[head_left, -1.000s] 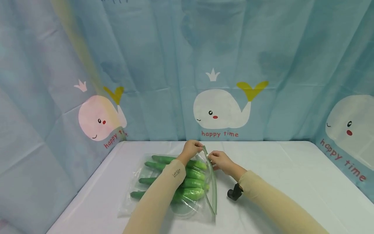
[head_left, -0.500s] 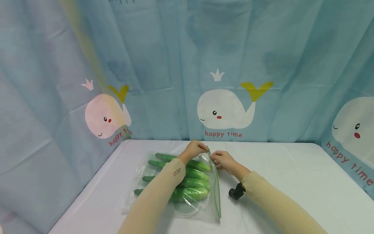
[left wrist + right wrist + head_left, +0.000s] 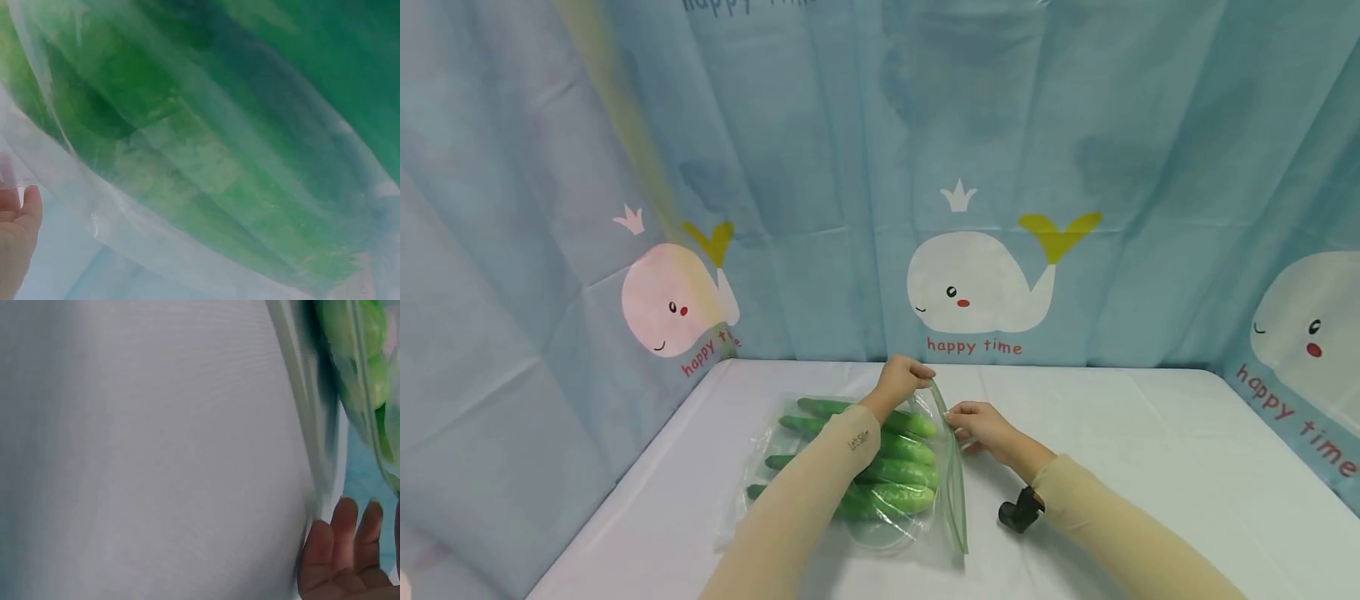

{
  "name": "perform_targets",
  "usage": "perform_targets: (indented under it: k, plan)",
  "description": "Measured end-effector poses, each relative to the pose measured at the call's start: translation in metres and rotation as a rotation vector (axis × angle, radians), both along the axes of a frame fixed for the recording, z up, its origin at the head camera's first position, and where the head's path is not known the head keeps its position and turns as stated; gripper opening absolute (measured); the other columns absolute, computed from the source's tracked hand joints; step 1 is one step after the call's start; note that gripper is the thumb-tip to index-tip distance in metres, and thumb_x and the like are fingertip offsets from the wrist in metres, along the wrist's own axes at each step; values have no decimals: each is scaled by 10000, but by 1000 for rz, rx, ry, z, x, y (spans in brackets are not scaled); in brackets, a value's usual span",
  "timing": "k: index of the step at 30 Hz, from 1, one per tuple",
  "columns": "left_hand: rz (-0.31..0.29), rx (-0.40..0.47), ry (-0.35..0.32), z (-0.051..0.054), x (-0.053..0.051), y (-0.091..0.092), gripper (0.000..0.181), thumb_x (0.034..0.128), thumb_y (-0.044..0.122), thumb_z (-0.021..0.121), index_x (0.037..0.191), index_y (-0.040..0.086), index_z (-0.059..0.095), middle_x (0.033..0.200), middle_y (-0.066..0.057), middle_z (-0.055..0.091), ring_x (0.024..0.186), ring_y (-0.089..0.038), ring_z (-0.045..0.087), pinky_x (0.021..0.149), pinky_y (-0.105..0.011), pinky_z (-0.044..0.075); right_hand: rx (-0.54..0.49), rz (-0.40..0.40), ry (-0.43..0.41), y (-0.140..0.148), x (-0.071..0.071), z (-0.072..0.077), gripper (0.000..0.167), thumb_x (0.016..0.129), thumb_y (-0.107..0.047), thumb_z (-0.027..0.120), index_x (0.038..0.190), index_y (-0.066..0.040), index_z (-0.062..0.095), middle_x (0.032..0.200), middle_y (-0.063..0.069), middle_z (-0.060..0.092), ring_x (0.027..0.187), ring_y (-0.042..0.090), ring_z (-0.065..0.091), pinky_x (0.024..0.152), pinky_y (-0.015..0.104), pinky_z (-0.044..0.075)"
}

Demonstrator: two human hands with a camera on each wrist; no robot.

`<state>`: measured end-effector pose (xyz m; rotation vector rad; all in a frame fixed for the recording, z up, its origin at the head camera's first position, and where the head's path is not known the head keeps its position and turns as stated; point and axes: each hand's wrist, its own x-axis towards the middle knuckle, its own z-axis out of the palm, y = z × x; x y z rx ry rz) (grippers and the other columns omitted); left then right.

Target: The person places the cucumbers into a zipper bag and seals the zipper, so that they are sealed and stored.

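A clear zip bag (image 3: 883,536) with a green zip strip (image 3: 957,492) along its right-hand mouth lies on the table. Inside it are several green cucumbers (image 3: 895,498), lighter at the ends nearest the mouth. My left hand (image 3: 901,382) reaches across the bag and pinches the strip's far end, lifting it a little. Just nearer and to the right, my right hand (image 3: 988,429) pinches the strip between thumb and forefinger. The right wrist view has its other fingers (image 3: 344,534) loosely bent below the bag edge. Cucumbers behind plastic (image 3: 162,144) fill the left wrist view.
A white cloth covers the table (image 3: 1112,450). Behind it hangs a blue curtain (image 3: 820,275) printed with whales. A small black camera (image 3: 1021,510) sits on the right wrist.
Over the last second, my right hand has slid a little along the strip toward me. My left hand stays at the far end, slightly raised. The whole view has shifted slightly.
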<state>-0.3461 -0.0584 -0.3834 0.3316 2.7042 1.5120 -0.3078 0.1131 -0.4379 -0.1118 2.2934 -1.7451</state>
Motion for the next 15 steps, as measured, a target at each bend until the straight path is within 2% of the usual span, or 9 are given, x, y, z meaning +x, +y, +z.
perform_targets:
  k: [8, 15]
  plan:
    - [-5, -17, -11, 6, -7, -2, 223, 903, -48, 630, 1101, -17, 727, 1152, -160, 668, 1081, -323, 611, 873, -384, 522, 5, -6, -51, 2, 5, 2, 192, 969, -201, 591, 955, -32, 682, 850, 18, 669, 768, 167, 627, 635, 339, 491]
    - [-3, -17, -16, 5, -9, -2, 225, 902, -44, 632, 1106, -23, 723, 1155, -166, 667, 1086, -325, 611, 872, -375, 522, -4, 3, -55, 3, 9, 0, 192, 970, -184, 585, 960, -23, 690, 835, 21, 665, 749, 165, 631, 640, 339, 492]
